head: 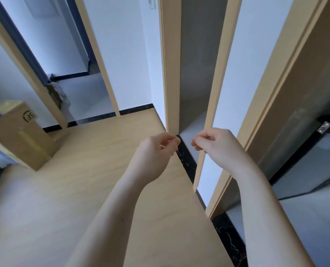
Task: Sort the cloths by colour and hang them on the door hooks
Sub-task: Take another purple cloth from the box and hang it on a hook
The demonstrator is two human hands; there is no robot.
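Cloths are nowhere in this view, so where they lie cannot be told. Both bare arms reach up the middle of the frame from six o'clock, over the pale wooden floor point(102, 170). The left hand point(157, 149) hangs just left of centre with its fingers point(171, 140) curled in, thumb tip meeting forefinger tip, and nothing shows between them. The right hand point(216, 144) sits at three o'clock from it, close but apart, curled the same way, thumb and forefinger tips together, and again nothing can be made out in the grip. Straight up at twelve o'clock from the hands stands a tan door frame post point(171, 74), and a black marbled threshold strip point(187, 162) runs along the floor beneath the hands. Out at three o'clock, a brown door point(302, 105) stands open, its metal latch point(323, 129) on the edge. At nine o'clock, well apart from the hands, a cardboard box point(19, 135) sits on the floor, with a round printed logo on its side. At eleven o'clock, a second doorway point(79, 74) opens into another room.
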